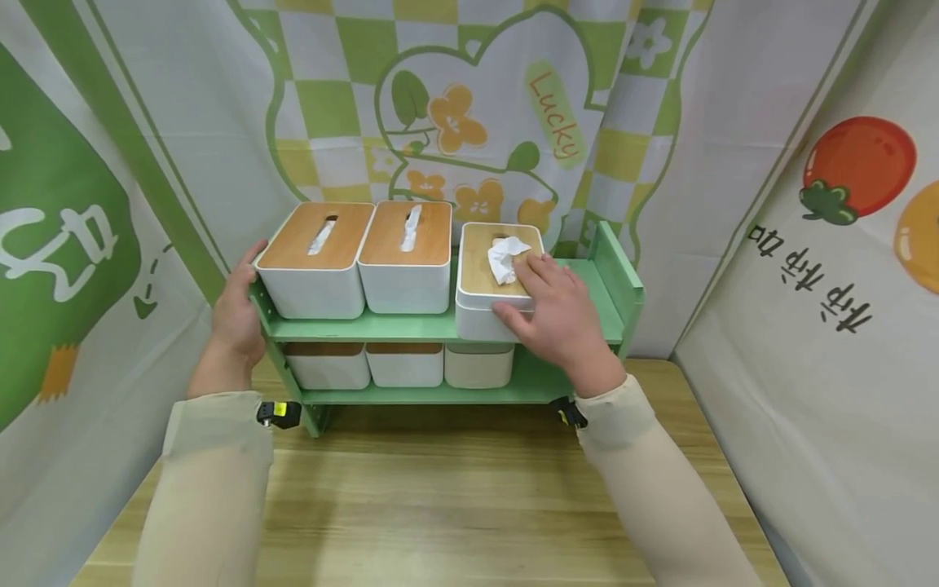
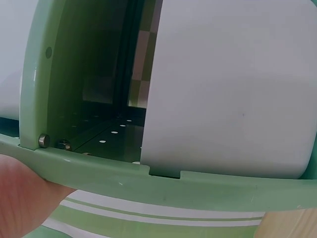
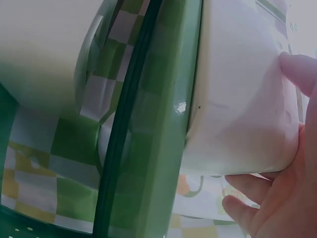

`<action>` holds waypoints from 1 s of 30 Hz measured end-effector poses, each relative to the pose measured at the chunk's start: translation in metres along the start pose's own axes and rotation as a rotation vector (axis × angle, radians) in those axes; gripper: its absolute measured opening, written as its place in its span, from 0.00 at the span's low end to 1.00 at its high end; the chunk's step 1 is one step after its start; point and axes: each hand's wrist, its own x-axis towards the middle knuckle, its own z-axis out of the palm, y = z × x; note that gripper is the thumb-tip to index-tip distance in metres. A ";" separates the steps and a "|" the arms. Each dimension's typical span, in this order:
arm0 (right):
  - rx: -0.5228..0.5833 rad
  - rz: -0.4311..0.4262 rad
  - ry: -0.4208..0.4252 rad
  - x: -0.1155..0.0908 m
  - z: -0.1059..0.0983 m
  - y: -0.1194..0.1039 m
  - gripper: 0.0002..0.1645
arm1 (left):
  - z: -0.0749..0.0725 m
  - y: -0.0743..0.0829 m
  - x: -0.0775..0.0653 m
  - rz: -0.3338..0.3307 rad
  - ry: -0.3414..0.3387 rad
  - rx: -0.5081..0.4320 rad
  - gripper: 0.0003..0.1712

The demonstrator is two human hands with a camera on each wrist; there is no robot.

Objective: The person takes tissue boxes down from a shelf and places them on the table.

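My right hand grips a white tissue box with a wooden lid and a crumpled tissue sticking out. Its fingers lie along the right side, its thumb at the front. The box sits on the top tier of a green shelf rack, its front reaching the tier's edge. In the right wrist view the thumb and fingers of my right hand touch the white box. My left hand holds the rack's left end; in the left wrist view part of that hand shows against the green frame.
Two more wooden-lidded tissue boxes, one at the left and one in the middle, stand on the top tier. Below are two white bins and a cream bin. The rack stands on a wooden table before a printed curtain.
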 end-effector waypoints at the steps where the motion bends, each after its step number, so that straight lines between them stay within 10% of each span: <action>1: 0.008 -0.002 0.002 0.000 0.001 0.000 0.43 | 0.000 0.000 0.000 0.001 -0.001 0.000 0.31; 17: 0.057 -0.102 0.113 -0.015 -0.005 -0.005 0.40 | -0.002 0.000 0.001 -0.001 -0.008 -0.005 0.31; 30: 0.151 0.024 0.050 -0.023 -0.008 -0.002 0.42 | -0.002 -0.001 0.002 -0.005 -0.005 -0.001 0.31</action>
